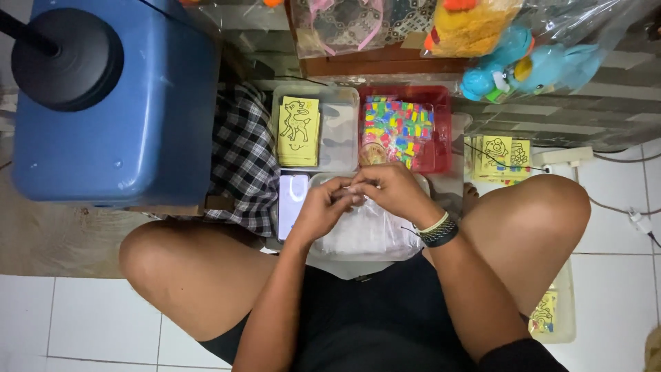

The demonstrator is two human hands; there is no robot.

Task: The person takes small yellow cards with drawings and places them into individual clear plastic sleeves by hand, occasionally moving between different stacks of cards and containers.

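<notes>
I sit cross-legged on a tiled floor. My left hand (pixel 323 205) and my right hand (pixel 391 189) meet over a clear tub of small clear plastic bags (pixel 368 238), fingers pinched together on a small clear bag (pixel 350 193) held between them. A black and pale wristband sits on my right wrist. Just beyond my hands stand a clear tray (pixel 341 131) with a stack of yellow drawing cards (pixel 299 129) and a red tray (pixel 441 134) full of small colourful packets (pixel 398 129).
A phone (pixel 290 201) lies left of my hands on a checked cloth (pixel 241 162). A big blue tub (pixel 120 103) stands at left. More yellow cards (pixel 501 157) lie at right, by a power strip (pixel 563 157). Bagged toys (pixel 523 65) sit behind.
</notes>
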